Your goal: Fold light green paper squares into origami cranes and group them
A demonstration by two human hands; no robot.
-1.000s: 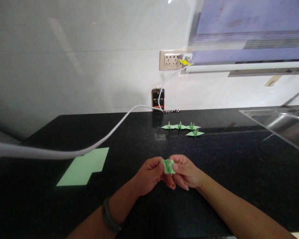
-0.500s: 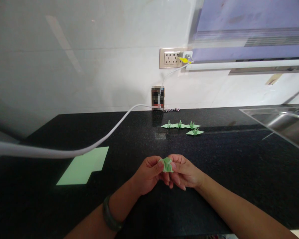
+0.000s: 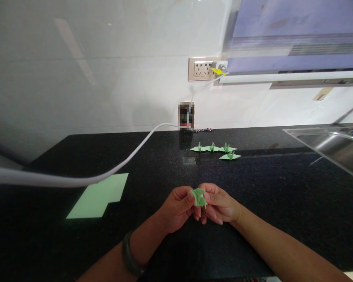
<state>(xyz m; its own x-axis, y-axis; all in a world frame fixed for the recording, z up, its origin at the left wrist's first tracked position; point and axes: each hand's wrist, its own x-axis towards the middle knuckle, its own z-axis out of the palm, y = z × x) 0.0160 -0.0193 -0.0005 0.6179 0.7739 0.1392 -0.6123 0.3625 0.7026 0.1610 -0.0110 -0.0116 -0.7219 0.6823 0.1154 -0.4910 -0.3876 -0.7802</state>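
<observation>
Between my two hands is a small piece of folded green paper (image 3: 199,197), partly opened out with creased flaps. My left hand (image 3: 178,207) pinches its left edge between thumb and fingers, a dark bangle on that wrist. My right hand (image 3: 221,203) grips the right edge, thumb on top; the fingers of both hands meet underneath. Beyond the hands, several folded green paper cranes (image 3: 212,147) stand with wings spread, most in a row and one slightly nearer. Flat green paper sheets (image 3: 98,199) lie on the counter to the left.
The black countertop (image 3: 159,164) runs back to a pale tiled wall. A white cable (image 3: 135,150) crosses at left towards a pixelated upright object (image 3: 186,116) by the wall. A socket plate (image 3: 200,69) is above it. At right is a metal sink (image 3: 332,147).
My hands and the folded paper have shifted slightly down and right. The paper's flaps now spread a little more, with pointed bits showing at its right side.
</observation>
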